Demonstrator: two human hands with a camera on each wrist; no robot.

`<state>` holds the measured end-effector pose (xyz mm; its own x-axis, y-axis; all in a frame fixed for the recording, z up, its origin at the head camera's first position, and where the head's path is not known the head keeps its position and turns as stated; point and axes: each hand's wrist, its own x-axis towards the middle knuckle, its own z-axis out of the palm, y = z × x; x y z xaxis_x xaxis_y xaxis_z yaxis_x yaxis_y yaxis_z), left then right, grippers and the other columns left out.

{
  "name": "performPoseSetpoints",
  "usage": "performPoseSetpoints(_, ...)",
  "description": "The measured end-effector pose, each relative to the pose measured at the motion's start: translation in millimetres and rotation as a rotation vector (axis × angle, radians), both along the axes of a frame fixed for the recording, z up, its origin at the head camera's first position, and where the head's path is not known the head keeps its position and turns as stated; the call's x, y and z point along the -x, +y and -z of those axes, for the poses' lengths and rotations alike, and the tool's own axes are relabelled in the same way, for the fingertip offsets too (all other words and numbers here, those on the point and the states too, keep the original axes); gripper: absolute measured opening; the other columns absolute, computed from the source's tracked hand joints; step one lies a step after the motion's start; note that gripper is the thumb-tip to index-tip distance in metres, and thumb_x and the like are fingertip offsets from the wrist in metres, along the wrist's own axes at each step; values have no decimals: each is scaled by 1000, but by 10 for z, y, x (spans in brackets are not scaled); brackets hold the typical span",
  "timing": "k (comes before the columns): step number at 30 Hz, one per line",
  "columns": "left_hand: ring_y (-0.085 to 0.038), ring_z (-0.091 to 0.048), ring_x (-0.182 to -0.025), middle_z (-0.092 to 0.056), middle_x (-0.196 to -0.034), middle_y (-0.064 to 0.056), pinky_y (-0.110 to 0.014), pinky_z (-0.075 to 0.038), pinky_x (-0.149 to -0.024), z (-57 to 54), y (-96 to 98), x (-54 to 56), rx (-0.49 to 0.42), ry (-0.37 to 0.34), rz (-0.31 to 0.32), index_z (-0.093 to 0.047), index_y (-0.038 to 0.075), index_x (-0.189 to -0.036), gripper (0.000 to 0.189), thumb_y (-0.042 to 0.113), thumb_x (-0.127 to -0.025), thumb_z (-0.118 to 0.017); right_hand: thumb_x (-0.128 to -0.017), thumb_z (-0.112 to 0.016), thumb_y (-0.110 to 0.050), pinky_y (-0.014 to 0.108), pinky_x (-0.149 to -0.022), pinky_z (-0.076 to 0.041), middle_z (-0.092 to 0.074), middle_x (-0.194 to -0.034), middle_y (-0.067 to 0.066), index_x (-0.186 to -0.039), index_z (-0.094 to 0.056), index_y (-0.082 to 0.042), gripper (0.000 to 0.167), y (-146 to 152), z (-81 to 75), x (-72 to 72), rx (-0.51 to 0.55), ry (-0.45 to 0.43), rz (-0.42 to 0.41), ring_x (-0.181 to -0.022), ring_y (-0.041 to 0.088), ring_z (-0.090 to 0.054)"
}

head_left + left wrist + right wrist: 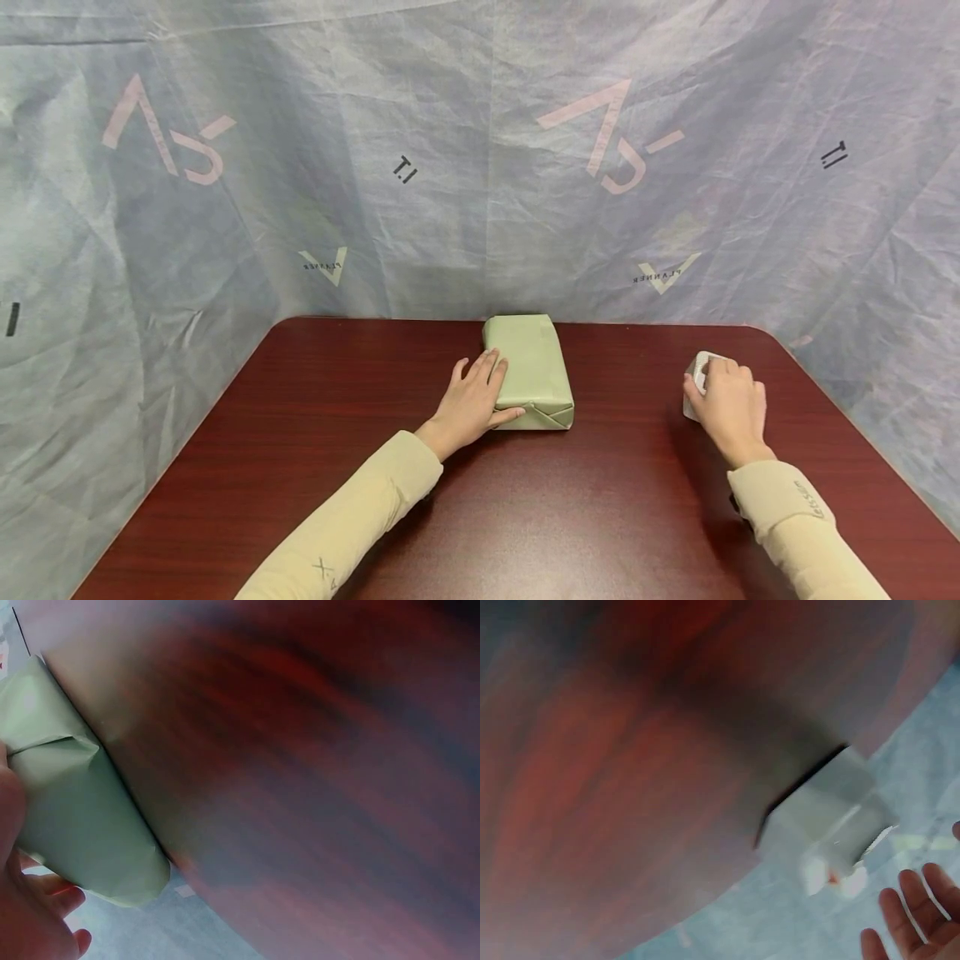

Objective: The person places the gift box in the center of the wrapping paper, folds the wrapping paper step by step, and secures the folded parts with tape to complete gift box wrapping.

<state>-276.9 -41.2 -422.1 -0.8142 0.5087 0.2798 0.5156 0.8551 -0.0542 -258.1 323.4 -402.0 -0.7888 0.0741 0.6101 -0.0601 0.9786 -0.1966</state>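
A parcel wrapped in pale green paper (531,358) lies flat near the far edge of the table, its folded end towards me. My left hand (468,404) rests against its left side, fingers reaching over the top edge and thumb across the near end. The folded paper end (82,817) fills the left of the left wrist view. At the right stands a small white angular holder (694,392) with an opening, partly hidden by my right hand (729,408). In the right wrist view the fingers lie beside the white holder (821,817), extended and apart from it.
The dark red-brown table (525,508) has rounded far corners. A grey printed cloth (420,217) hangs behind the table and along both sides. Between the parcel and the white holder lies a stretch of bare tabletop.
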Motion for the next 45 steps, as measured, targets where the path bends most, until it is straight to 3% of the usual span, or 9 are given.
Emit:
performPoseSetpoints(5,-23,-26,-138,-27,-149,-14,-49,-22,-107,1,2,1,18,9,-4,-32,7,-142,81,66,-86,-36,-81,-61,-29,53,-56,-31,-49,-79,31,-74,-49,9,40,152,45,-71,33,-124,100,-74,48,-46)
performPoseSetpoints(12,-22,-26,-138,-28,-148,-13,-49,-23,-107,4,4,13,27,18,-10,-32,7,-142,82,67,-86,-35,-85,-59,-37,53,-56,-33,-47,-86,34,-67,-56,10,50,199,83,-130,42,-281,110,-76,49,-44)
performPoseSetpoints(23,-23,-30,-136,-34,-145,-14,-50,-26,-105,13,0,23,11,76,12,-37,7,-139,81,68,-85,-37,-84,-60,-31,53,-55,-37,-48,-89,33,-52,-52,1,46,171,17,-118,105,-328,125,-79,50,-43)
performPoseSetpoints(32,-24,-30,-136,-34,-145,-13,-49,-25,-106,7,-5,19,5,77,8,-37,7,-138,81,68,-85,-37,-79,-65,-30,52,-56,-38,-45,-94,34,-66,-57,12,45,101,-38,-108,228,-361,207,-85,50,-39)
performPoseSetpoints(45,-24,-30,-136,-34,-145,-14,-49,-24,-106,18,-9,24,8,84,14,-38,8,-138,80,68,-85,-36,-82,-64,-25,57,-62,-39,-41,-107,36,-66,-57,9,39,92,-36,-69,362,-427,227,-93,52,-36)
